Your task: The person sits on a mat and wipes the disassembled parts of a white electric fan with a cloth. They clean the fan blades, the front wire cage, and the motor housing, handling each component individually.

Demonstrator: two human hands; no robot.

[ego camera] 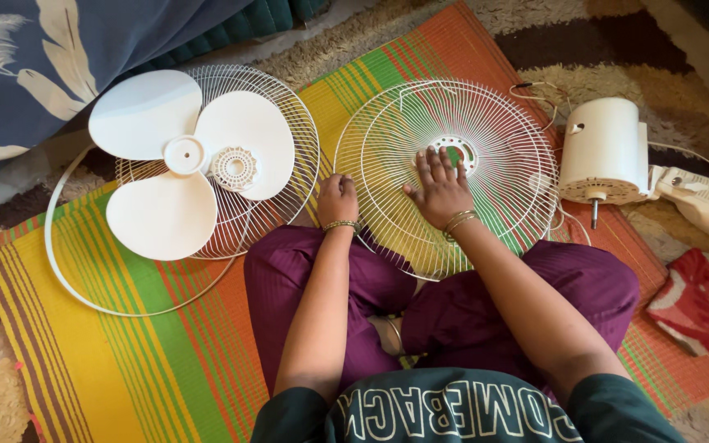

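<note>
wire fan guard [486,123] | under right hand [441,190], fingers spread flat | left hand [337,199] clamped on rim

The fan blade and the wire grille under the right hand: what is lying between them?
In the head view, the left hand lies between the fan blade and the grille, gripping the grille's left rim. The second grille under the blade and striped mat also show there.

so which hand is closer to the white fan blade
Left. The left hand grips the near rim of the wire grille just right of the fan blade. The right hand lies flat on that grille near its centre hub, farther from the blade.
</note>
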